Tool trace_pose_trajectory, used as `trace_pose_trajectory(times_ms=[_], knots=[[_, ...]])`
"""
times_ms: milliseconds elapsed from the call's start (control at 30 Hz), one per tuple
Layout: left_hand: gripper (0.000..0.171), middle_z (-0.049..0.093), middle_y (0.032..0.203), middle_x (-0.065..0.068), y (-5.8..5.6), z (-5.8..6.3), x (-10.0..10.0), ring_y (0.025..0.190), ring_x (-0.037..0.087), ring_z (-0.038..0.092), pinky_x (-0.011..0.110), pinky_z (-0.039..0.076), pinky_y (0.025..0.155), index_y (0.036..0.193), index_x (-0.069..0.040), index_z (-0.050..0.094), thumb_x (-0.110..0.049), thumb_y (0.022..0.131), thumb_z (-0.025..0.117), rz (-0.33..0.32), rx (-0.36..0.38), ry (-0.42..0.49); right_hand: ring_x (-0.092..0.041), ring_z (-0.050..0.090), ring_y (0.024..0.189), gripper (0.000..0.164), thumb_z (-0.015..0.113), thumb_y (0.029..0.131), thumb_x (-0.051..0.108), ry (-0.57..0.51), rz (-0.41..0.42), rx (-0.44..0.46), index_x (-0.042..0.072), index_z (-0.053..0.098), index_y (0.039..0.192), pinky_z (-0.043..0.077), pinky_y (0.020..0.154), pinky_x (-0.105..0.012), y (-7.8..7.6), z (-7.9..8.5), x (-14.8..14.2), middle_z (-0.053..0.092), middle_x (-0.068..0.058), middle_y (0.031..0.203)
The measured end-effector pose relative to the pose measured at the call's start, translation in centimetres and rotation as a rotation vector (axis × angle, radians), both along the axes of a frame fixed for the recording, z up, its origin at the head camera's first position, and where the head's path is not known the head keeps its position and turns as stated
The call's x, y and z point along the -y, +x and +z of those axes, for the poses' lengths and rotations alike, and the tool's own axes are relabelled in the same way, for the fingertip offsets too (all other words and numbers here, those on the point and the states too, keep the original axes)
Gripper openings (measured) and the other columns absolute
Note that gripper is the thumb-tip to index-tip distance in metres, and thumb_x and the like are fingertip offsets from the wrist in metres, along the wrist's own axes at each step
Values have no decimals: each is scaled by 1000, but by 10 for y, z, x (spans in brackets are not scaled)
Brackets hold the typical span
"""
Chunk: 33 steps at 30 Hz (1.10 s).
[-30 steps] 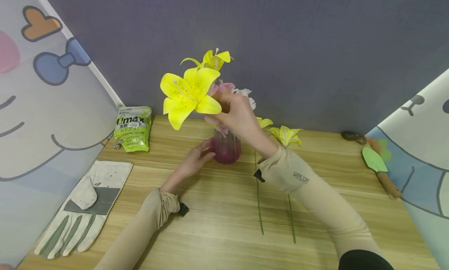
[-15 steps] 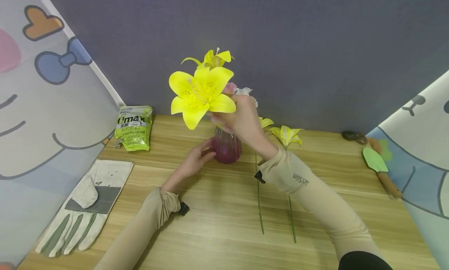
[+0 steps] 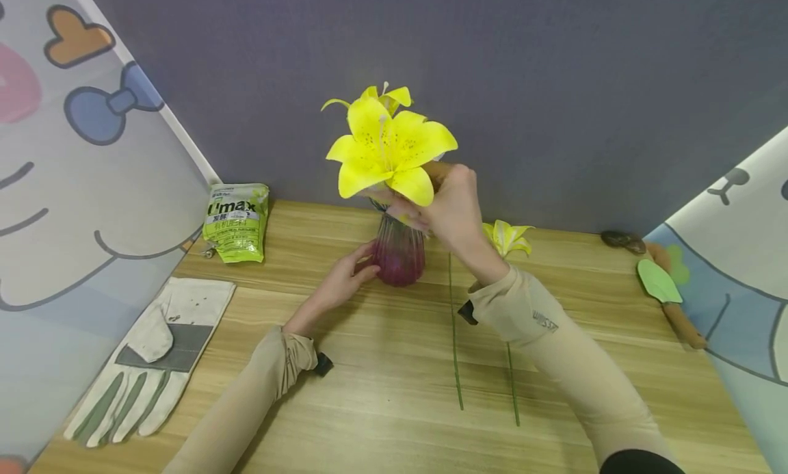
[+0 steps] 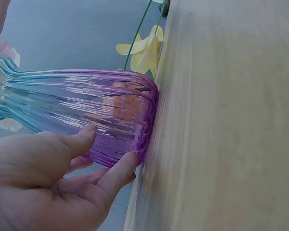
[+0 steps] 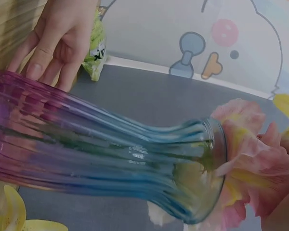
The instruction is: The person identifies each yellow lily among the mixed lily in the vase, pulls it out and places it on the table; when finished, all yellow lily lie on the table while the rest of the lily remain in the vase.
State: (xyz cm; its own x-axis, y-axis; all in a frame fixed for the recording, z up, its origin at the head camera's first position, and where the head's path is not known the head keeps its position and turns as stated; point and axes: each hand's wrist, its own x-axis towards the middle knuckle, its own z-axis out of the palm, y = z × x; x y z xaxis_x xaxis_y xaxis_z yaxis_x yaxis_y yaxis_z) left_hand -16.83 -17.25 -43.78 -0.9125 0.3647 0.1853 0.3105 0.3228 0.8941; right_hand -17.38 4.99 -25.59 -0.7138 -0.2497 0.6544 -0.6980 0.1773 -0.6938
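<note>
A ribbed glass vase [image 3: 400, 255], purple at the base and blue at the neck, stands upright on the wooden table. My left hand [image 3: 340, 282] holds its lower left side; in the left wrist view the thumb and fingertips [image 4: 123, 166] touch the glass near the base. Above the mouth, my right hand [image 3: 458, 211] pinches a yellow lily [image 3: 394, 149] just under its bloom, which hides the fingertips. Another yellow lily [image 3: 397, 99] rises behind it. Pink flowers [image 5: 260, 159] fill the mouth of the vase, and green stems [image 5: 67, 139] show through the glass.
Right of the vase, a yellow lily [image 3: 506, 238] and a second long stem [image 3: 455, 351] lie on the table. A green fertilizer bag [image 3: 237, 224] and a work glove [image 3: 160, 351] are at left. Dark stones [image 3: 622, 240] and a small green-bladed shovel [image 3: 659, 282] sit far right.
My right hand has carried the yellow lily to the right, over the vase, and its bloom has turned more upright. The left hand has stayed at the vase.
</note>
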Motion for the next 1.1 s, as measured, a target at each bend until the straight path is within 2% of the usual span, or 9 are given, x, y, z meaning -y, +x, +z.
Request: trace_pose_trajectory(times_ms=[100,200,333,400,600,700,800,933,1100], knots=[[59,46,157,34,0,0,0,140,49,52,47,52,113,161,10,35,1,108,60,0,-2,2,-19,49,39,17,86,88,0,-66,30,17,-4,75,77,43,39,-24,-1,0,-7,64,-9,57],[59,47,156,35,-1,-1,0,139,49,52,47,53,112,160,11,35,2,108,60,1,-7,6,-21,49,41,20,83,92,2,-94,45,11,-2,72,76,43,41,-27,-2,-2,-15,62,-8,57],[59,47,156,36,-2,-3,-1,138,50,53,45,53,112,160,13,35,4,107,61,5,-17,8,-18,64,55,12,86,92,6,-88,-21,-2,-3,78,90,50,52,-26,-4,-5,-24,73,-8,71],[60,46,156,36,-2,-3,-1,138,50,53,44,52,112,159,14,35,5,106,61,6,-17,13,-17,69,64,14,87,92,6,-89,-50,-4,-3,79,99,53,56,-25,-5,-7,-27,77,-8,79],[60,46,156,35,-2,-4,-1,139,50,52,45,51,113,160,12,35,6,106,61,9,-1,24,-21,72,60,14,83,95,7,-192,19,37,0,79,107,54,49,-25,-7,-12,-35,79,-11,87],[60,47,156,35,-2,-4,0,139,49,52,45,52,113,160,12,36,6,106,61,7,-3,26,-19,71,57,14,83,94,4,-229,17,46,1,79,107,55,48,-24,-11,-15,-38,80,-12,87],[60,46,157,35,-3,-4,0,140,50,51,45,51,113,160,11,35,6,106,60,2,3,34,-20,74,62,14,83,93,-1,-281,20,75,-1,79,107,63,55,-26,-13,-17,-40,80,-12,89],[60,46,157,34,-2,-4,1,140,50,51,46,51,113,161,10,35,5,107,60,2,2,34,-22,78,69,15,80,93,-8,-386,43,135,-7,77,107,67,60,-31,-17,-21,-42,80,-17,91],[61,45,158,34,-2,-4,1,140,49,51,45,51,113,162,10,34,5,107,60,9,6,20,-17,77,70,14,80,92,-9,-439,-42,178,-15,77,104,66,62,-28,-22,-24,-44,80,-8,86]])
